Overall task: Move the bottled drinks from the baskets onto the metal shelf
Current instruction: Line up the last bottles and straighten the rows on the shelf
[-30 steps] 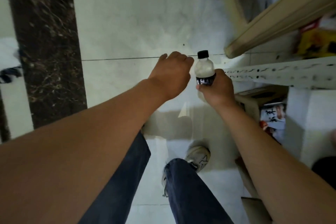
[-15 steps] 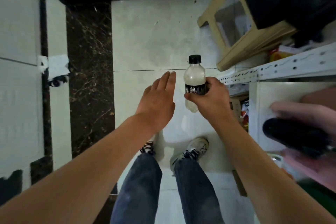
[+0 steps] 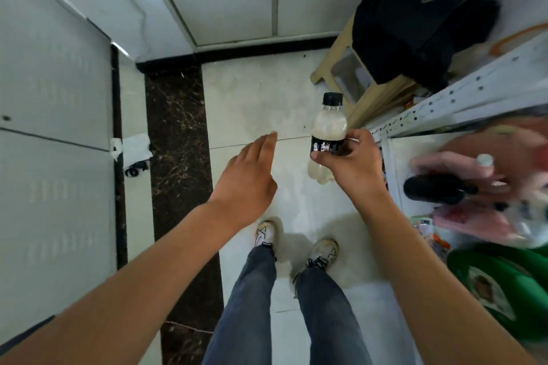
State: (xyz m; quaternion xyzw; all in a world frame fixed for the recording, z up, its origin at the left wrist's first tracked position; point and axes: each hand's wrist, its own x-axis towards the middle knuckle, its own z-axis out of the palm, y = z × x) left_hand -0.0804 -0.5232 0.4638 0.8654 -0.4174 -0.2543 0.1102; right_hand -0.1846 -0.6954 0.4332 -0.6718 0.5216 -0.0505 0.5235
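Observation:
My right hand [image 3: 351, 161] grips a small bottle [image 3: 328, 127] of cloudy white drink with a black cap and black label, held upright above the floor. My left hand [image 3: 249, 178] hovers just left of it, fingers straight and holding nothing. The white perforated metal shelf [image 3: 462, 98] runs along the right side, its edge just right of the bottle. Under that shelf level a pink basket [image 3: 480, 187] shows, blurred, with a dark bottle [image 3: 430, 188] lying in it.
A beige plastic stool [image 3: 355, 74] carries a black bag [image 3: 415, 21] at the upper right. Green packaging [image 3: 498, 284] lies at the lower right. White wall panels stand left and ahead. My legs and shoes are on the pale tiled floor below.
The view has tilted up and back, bringing the walls, bag and pink basket into sight. My left hand went from curled beside the bottle to straight fingers and has drawn apart from it.

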